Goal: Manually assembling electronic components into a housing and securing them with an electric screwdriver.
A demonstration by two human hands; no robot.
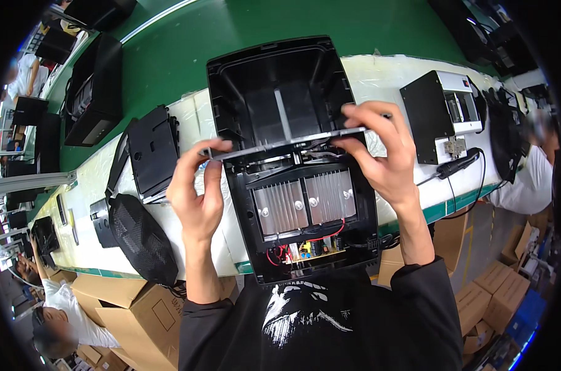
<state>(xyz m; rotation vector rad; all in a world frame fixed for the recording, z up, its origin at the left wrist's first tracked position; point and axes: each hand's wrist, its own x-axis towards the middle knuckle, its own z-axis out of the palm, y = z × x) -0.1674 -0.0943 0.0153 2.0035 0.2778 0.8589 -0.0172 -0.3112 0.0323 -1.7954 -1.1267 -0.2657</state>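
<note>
My left hand (197, 185) and my right hand (387, 148) pinch the two ends of a flat dark panel (280, 144), seen nearly edge-on. It is held across an opened black plastic housing (239, 216), above the middle of it. The far half is a deep hollow shell (249, 93) with ribbed corners. In the near half lie two finned metal heat sinks (282, 208) side by side. Below them sits a circuit board (314, 248) with red wires. What lies directly under the panel is partly hidden.
Flat black panels (154, 151) and a black mesh bag (143, 241) lie left on the white-covered bench (225, 247). To the right stand a black-and-white machine (441, 114) and a corded black tool (458, 162). Cardboard boxes (147, 321) crowd below; other people work at both sides.
</note>
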